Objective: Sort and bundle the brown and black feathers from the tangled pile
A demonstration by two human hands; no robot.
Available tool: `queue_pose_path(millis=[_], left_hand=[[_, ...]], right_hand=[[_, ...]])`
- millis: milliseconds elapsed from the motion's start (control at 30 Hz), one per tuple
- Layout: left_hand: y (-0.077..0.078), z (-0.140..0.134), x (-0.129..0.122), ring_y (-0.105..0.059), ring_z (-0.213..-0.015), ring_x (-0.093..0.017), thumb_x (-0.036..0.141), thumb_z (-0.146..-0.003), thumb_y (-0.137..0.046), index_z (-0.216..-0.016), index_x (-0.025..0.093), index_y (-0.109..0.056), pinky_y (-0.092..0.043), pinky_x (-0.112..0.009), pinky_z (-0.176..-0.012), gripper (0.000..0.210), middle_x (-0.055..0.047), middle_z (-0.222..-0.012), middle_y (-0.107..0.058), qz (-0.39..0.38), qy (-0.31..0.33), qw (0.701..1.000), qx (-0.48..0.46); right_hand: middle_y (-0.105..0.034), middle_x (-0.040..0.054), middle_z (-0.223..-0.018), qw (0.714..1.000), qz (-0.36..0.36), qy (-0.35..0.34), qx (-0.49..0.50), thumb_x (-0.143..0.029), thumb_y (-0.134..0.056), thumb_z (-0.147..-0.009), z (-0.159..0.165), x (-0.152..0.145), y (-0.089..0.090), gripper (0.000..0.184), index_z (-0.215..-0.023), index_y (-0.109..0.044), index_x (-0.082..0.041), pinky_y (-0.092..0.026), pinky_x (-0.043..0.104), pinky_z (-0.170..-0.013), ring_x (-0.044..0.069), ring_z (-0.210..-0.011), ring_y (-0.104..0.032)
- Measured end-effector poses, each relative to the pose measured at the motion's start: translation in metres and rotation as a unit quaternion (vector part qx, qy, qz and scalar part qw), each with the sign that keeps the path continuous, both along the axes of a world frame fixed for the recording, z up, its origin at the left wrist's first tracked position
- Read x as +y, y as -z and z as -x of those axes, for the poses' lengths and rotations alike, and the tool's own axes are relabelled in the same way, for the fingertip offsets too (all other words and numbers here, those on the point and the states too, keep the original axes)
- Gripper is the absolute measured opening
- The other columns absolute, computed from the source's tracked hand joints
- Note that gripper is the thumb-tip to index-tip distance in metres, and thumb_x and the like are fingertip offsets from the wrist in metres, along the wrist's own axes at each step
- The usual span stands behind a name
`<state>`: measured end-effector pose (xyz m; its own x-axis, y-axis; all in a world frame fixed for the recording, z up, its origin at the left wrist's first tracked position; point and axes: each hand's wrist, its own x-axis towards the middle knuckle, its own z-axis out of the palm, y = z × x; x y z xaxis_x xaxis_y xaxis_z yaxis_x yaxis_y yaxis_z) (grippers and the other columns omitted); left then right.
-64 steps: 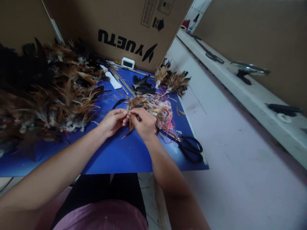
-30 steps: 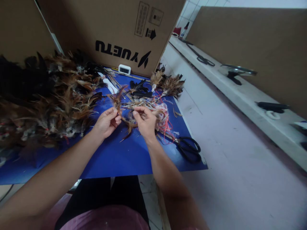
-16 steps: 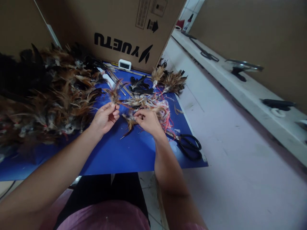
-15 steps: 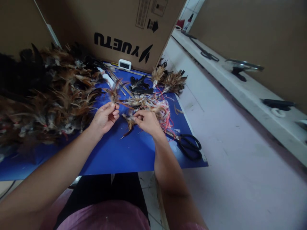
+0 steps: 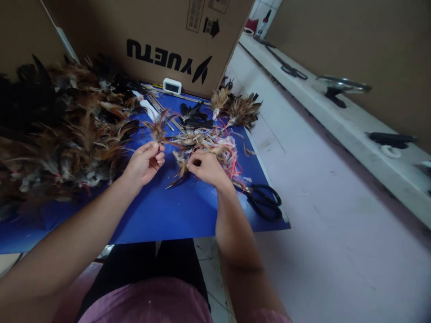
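My left hand (image 5: 147, 162) is closed in a pinch around the base of a small bunch of brown feathers (image 5: 157, 130), whose tips fan upward above the thumb. My right hand (image 5: 206, 167) has its thumb and forefinger together at the near left edge of a loose pile of feathers and pink-white string (image 5: 232, 150). A few brown feathers (image 5: 182, 163) lie just left of its fingertips. Whatever those fingers pinch is too small to make out. Black-handled scissors (image 5: 264, 201) rest right of my right wrist, their blades partly hidden.
Large heaps of brown and black feather bunches (image 5: 77, 134) cover the left of the blue tabletop (image 5: 168, 215). Black feathers (image 5: 193, 114), tan bunches (image 5: 242, 110), thin sticks (image 5: 164, 114) and a small white digital timer (image 5: 172, 86) stand before a cardboard box (image 5: 161, 27).
The view has shifted slightly, so the table appears a little higher and further left. My left hand keeps its bunch; the right fingers have curled and shifted slightly beside the pile.
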<state>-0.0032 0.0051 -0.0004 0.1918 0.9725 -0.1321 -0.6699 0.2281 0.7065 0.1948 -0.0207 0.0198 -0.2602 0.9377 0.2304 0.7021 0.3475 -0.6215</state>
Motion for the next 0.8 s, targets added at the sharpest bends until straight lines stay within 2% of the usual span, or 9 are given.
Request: queue_pose_path(millis=[67, 167, 267, 367, 467, 567, 667, 800], left_hand=[[0.001, 0.000, 0.001, -0.046, -0.049, -0.003, 0.010, -0.080, -0.065, -0.069, 0.014, -0.057, -0.039, -0.014, -0.046, 0.014, 0.001, -0.069, -0.059, 0.000, -0.001, 1.000, 0.001], [0.002, 0.001, 0.001, -0.047, -0.049, -0.003, 0.011, -0.079, -0.066, -0.070, 0.014, -0.057, -0.039, -0.014, -0.046, 0.013, 0.001, -0.070, -0.059, -0.002, 0.000, 1.000, 0.006], [0.003, 0.002, 0.002, -0.047, -0.049, -0.003, 0.011, -0.078, -0.067, -0.069, 0.014, -0.057, -0.039, -0.014, -0.046, 0.014, 0.001, -0.070, -0.059, -0.003, 0.003, 1.000, 0.004], [0.002, 0.001, 0.001, -0.047, -0.049, -0.003, 0.010, -0.078, -0.067, -0.069, 0.014, -0.056, -0.039, -0.014, -0.046, 0.014, 0.001, -0.069, -0.060, 0.000, 0.003, 1.000, 0.000], [0.000, 0.000, 0.001, -0.047, -0.048, -0.003, 0.009, -0.079, -0.066, -0.069, 0.014, -0.056, -0.039, -0.014, -0.046, 0.015, 0.001, -0.069, -0.060, 0.002, 0.003, 1.000, 0.000], [-0.001, -0.001, 0.001, -0.046, -0.047, -0.003, 0.009, -0.079, -0.065, -0.068, 0.014, -0.055, -0.039, -0.014, -0.045, 0.016, 0.001, -0.067, -0.059, 0.007, 0.002, 1.000, 0.004], [0.002, 0.000, 0.003, -0.046, -0.047, -0.003, 0.008, -0.080, -0.064, -0.069, 0.014, -0.055, -0.039, -0.014, -0.045, 0.015, 0.001, -0.067, -0.059, 0.010, -0.003, 1.000, 0.008], [0.009, 0.001, 0.008, -0.046, -0.046, -0.004, 0.007, -0.078, -0.064, -0.069, 0.013, -0.056, -0.039, -0.015, -0.044, 0.014, 0.001, -0.067, -0.059, 0.001, -0.014, 1.000, 0.006]], right_hand=[[-0.064, -0.0007, -0.071, 0.999, 0.033, -0.017, 0.032, -0.010, -0.060, -0.072, -0.004, -0.001, -0.003, 0.011, -0.064, -0.064, -0.017, -0.044, 0.024, -0.067, 0.011, -0.067, -0.059], [-0.066, -0.0003, -0.069, 0.998, 0.056, -0.013, 0.006, -0.010, -0.059, -0.074, -0.006, -0.003, -0.005, 0.012, -0.068, -0.066, -0.017, -0.045, 0.025, -0.066, 0.012, -0.066, -0.059], [-0.069, 0.0029, -0.090, 0.998, -0.011, -0.017, -0.060, -0.002, -0.050, -0.076, -0.002, -0.003, -0.001, 0.031, -0.092, -0.071, -0.019, -0.045, 0.028, -0.077, 0.015, -0.082, -0.061], [-0.064, 0.0049, -0.102, 0.985, -0.056, -0.094, -0.133, 0.005, -0.043, -0.078, 0.006, -0.001, 0.007, 0.047, -0.105, -0.070, -0.022, -0.042, 0.029, -0.086, 0.017, -0.098, -0.055], [-0.060, 0.0057, -0.103, 0.970, -0.063, -0.147, -0.184, -0.002, -0.046, -0.085, 0.015, -0.001, 0.012, 0.036, -0.099, -0.071, -0.023, -0.039, 0.031, -0.086, 0.018, -0.097, -0.050], [-0.058, 0.0065, -0.102, 0.965, -0.066, -0.154, -0.204, -0.011, -0.053, -0.088, 0.019, -0.002, 0.012, 0.020, -0.088, -0.071, -0.021, -0.036, 0.032, -0.085, 0.019, -0.095, -0.046], [-0.057, 0.0067, -0.099, 0.970, -0.054, -0.160, -0.176, -0.011, -0.056, -0.086, 0.017, -0.002, 0.009, 0.014, -0.081, -0.068, -0.017, -0.036, 0.033, -0.086, 0.019, -0.094, -0.046], [-0.060, 0.0037, -0.093, 0.986, -0.038, -0.161, -0.010, -0.009, -0.054, -0.084, 0.007, 0.001, 0.001, 0.012, -0.084, -0.063, -0.017, -0.039, 0.032, -0.087, 0.016, -0.090, -0.052]])
